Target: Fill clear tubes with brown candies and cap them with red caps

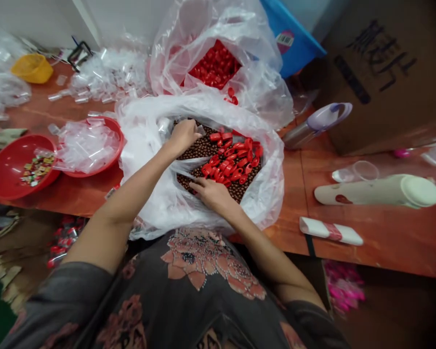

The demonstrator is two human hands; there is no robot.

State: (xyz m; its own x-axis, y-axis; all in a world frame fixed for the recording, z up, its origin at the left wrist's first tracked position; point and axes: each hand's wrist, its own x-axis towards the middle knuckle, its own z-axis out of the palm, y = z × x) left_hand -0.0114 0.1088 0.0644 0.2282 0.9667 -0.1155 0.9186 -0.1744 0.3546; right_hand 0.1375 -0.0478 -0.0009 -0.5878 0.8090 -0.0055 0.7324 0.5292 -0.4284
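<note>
A white plastic bag (148,116) lies open in front of me, holding small brown beads (199,148). Red plastic caps (228,162) with loops are heaped on the beads. My left hand (183,137) is closed over the beads at the far left of the opening, and a small clear plastic piece (201,130) shows at its fingertips; its full shape is hidden. Nearer to me, my right hand (215,196) rests low over the beads, fingers stretched out and apart, close to a fold of the bag. Some of its fingertips are hard to make out.
On the left stand a red bowl (3,167) with small colourful pieces and another red bowl (120,145) of clear plastic pieces. Behind is a bag of red caps (216,65). A purple-lidded bottle (312,123), pale flask (370,190) and cardboard box (378,111) stand or lie right.
</note>
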